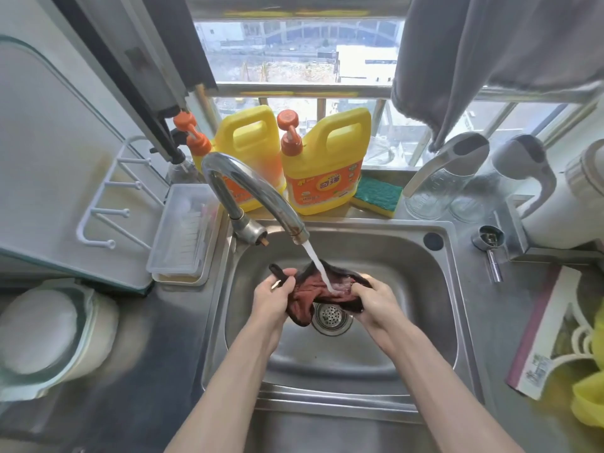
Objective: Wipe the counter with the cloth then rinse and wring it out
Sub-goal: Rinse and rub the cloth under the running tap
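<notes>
A dark red cloth (pixel 313 289) with a black edge is stretched between both hands over the steel sink (pixel 408 289). My left hand (pixel 273 297) grips its left end and my right hand (pixel 376 300) grips its right end. Water runs from the curved chrome faucet (pixel 248 188) onto the middle of the cloth. The drain strainer (pixel 331 317) shows just below the cloth. The steel counter (pixel 157 371) surrounds the sink.
Two yellow detergent jugs (pixel 323 165) and a green-yellow sponge (pixel 379 196) stand on the sill behind the sink. A clear plastic box (pixel 183 230) and a lidded container (pixel 49 338) sit left. Glass jars (pixel 438 191), a white kettle (pixel 562 210) and a booklet (pixel 549 331) sit right.
</notes>
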